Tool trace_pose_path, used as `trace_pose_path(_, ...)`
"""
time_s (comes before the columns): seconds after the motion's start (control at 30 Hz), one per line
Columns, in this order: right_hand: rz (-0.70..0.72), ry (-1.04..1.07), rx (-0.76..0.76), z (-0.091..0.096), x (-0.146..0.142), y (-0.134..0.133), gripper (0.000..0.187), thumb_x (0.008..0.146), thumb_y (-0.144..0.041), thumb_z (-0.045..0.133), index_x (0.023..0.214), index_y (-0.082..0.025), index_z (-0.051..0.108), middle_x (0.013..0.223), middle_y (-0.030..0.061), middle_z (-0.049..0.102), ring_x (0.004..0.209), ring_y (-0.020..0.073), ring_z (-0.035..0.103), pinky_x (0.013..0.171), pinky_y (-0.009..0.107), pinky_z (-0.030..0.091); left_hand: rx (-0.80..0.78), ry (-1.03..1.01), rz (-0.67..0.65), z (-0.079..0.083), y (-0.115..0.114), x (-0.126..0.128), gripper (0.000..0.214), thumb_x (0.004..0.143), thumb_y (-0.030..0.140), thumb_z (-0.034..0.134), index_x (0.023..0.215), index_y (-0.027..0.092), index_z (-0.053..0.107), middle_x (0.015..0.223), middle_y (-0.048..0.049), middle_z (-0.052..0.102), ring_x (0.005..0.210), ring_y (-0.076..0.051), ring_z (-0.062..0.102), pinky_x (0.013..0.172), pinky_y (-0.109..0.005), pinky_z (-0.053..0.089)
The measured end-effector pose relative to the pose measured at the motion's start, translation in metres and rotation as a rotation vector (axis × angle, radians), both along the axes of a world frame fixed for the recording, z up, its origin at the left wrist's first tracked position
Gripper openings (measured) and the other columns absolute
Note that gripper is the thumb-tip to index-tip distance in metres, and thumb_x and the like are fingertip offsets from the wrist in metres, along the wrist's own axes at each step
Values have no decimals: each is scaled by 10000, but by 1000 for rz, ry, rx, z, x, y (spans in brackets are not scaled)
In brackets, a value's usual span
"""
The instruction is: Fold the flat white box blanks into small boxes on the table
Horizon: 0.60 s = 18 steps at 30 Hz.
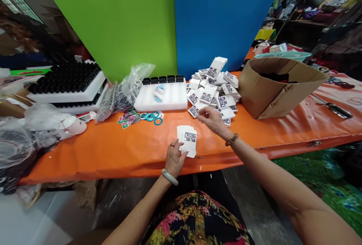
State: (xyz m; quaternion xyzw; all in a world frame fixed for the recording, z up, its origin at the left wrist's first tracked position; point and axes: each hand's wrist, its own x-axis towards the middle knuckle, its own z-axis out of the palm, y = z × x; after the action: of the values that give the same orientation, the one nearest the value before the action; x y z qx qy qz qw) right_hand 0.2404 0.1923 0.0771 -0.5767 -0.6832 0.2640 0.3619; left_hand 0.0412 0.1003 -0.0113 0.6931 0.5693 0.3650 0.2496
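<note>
Flat white cartons (189,145) with a grey printed picture lie in a small stack near the table's front edge. My left hand (174,158) grips the stack's lower left side, thumb and fingers on the top carton. My right hand (212,121) is above the table, to the right of the stack and just in front of a heap of small white printed boxes (209,93). Its fingers are loosely bent and apart, with nothing visible in them.
A white foam tray (162,101) with black pieces stands at the back. Teal rings (155,116) and small printed cards (128,118) lie before it. An open cardboard box (271,94) stands right. Stacked black-topped trays (68,90) and plastic bags (42,120) fill the left.
</note>
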Motion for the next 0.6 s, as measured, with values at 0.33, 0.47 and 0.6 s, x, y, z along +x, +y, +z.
trace_pose_path(0.33,80,-474,-268,-58,-58,-13,213,747,-208,610,933,-113,569,1022,142,580,831,208,572,653,267,379,-13,162,-16,-23,2,1,266,723,126,677,975,175,610,1198,-120,535,1138,-268,497,940,-434,438)
trace_pose_path(0.47,53,-472,-312,-52,-56,-1,272,673,-236,671,900,-121,573,930,123,616,822,217,567,592,248,342,-12,151,-10,-24,1,1,273,720,122,675,979,174,604,1200,-117,538,1137,-265,497,943,-436,436)
trace_pose_path(0.6,45,-416,-313,-36,-50,3,114,634,-166,653,681,-156,550,728,55,622,702,171,558,526,231,307,3,87,-5,-18,-1,4,405,713,103,647,1098,195,560,1190,-104,561,1129,-265,505,940,-448,434)
